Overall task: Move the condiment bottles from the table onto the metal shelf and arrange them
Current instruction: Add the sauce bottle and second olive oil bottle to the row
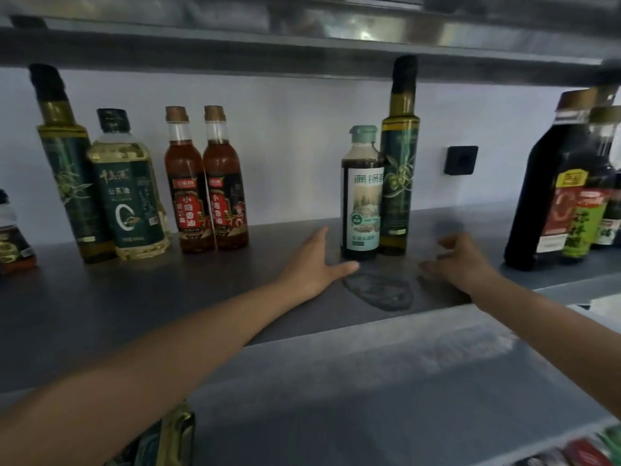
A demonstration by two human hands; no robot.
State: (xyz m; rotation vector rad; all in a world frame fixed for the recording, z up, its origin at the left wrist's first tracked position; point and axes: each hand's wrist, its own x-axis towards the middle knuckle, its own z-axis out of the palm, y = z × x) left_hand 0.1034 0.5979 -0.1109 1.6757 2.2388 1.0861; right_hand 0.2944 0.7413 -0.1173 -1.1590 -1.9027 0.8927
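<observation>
Two bottles stand side by side on the metal shelf [168,297]: a dark bottle with a pale green cap [361,196] and, to its right, a tall green olive oil bottle [400,163]. My left hand [314,264] lies flat on the shelf just left of and in front of the pale-capped bottle, fingers straight, holding nothing. My right hand [460,260] hovers to the right of the olive oil bottle with loosely curled fingers and is empty.
Further left stand another olive oil bottle [72,169], a yellow oil bottle [129,193] and two red sesame oil bottles [206,183]. Dark soy sauce bottles [564,183] crowd the right end. Another shelf [302,35] runs overhead. A bottle [174,435] shows below my left arm.
</observation>
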